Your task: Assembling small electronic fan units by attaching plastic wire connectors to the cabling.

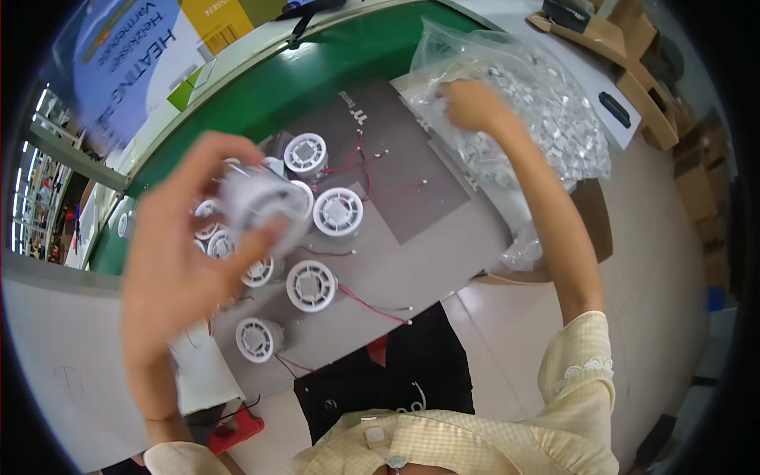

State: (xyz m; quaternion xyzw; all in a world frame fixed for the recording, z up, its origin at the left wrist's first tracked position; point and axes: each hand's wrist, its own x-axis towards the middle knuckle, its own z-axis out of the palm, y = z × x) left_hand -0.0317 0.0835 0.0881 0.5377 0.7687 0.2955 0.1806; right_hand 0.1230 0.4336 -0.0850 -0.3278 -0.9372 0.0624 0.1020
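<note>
Nearest the camera, the left hand (pixel 178 245) holds a white round unit (pixel 265 202) up over the grey desk (pixel 419 273), its fingers clamped on it: the thumb along the near side, the others curled over the far side. The unit is blurred, so its details are hard to read. Judging by the similar white units (pixel 311 286) on the desk, with wheel-like faces and thin leads (pixel 366 304), it is probably light, stiff plastic, slightly slippery on its smooth wall; the leads look fragile. A grip around the outer wall, clear of face and wires, seems best. It sits between thumb and fingers, to the right of the palm. The right hand (pixel 475 107) is at a clear plastic bag (pixel 435 51) of small pale pieces (pixel 554 150); whether its fingers are apart or together, I cannot tell.
</note>
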